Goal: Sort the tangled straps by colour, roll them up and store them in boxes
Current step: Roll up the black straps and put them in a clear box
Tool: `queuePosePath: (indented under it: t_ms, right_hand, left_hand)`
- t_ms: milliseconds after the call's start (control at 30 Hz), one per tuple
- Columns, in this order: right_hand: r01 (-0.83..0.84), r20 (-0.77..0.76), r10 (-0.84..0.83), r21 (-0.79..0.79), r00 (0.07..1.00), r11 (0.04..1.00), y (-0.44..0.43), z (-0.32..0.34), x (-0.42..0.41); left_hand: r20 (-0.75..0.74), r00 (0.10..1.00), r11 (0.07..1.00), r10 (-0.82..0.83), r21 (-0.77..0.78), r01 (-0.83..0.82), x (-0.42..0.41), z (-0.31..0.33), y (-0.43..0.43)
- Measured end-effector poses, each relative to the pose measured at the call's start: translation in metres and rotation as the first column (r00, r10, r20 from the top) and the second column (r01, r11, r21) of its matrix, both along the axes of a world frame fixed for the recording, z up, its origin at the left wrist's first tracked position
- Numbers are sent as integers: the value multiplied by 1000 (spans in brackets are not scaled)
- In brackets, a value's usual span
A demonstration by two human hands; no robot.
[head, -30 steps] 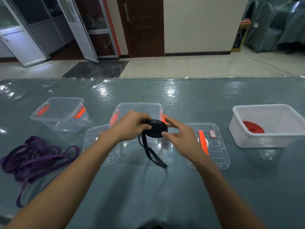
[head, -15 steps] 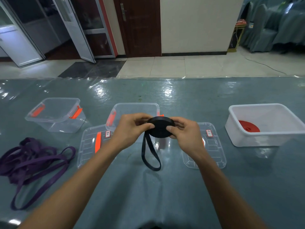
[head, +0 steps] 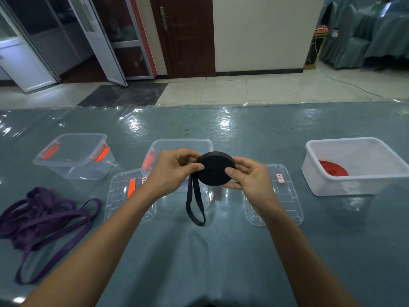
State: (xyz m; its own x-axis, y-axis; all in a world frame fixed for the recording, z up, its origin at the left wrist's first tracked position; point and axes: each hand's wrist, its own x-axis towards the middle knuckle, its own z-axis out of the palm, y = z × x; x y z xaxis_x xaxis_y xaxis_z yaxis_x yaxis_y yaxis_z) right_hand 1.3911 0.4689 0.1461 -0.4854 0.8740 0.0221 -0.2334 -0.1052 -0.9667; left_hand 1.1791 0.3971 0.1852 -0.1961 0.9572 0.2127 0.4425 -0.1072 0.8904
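Note:
Both hands hold a black strap roll (head: 215,168) upright above the table, in front of the middle clear box (head: 181,144). My left hand (head: 171,171) pinches its left edge. My right hand (head: 247,177) grips its right side with the thumb on the face. A short loose loop of the black strap (head: 194,207) hangs down from the roll to the table. A tangled purple strap (head: 42,220) lies at the left. A rolled red strap (head: 333,169) sits inside the white box (head: 354,185) at the right.
Another clear box with orange latches (head: 74,156) stands at the left. Two clear lids (head: 124,196) (head: 285,200) lie flat on either side of my hands. The table has a glossy grey-green cover; its far edge meets a tiled floor.
The roll has turned more upright between my hands and the hanging tail has grown shorter, forming a small loop. My right hand has closed onto the roll's right side.

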Motion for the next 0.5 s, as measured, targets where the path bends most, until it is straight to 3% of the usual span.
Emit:
queuePosePath:
  t_ms: [300,433,500]
  right_hand:
    - [32,-13,-31,22,999,999,5,1,2]
    - [-40,-166,46,39,985,998,7,-3,3]
    - [-51,-114,59,76,992,996,9,-13,4]
  left_hand:
    - [56,998,999,-37,-34,39,3,-1,0]
    - [108,994,1000,7,16,-9,1,10,5]
    - [123,992,999,31,31,-35,-2,16,7]
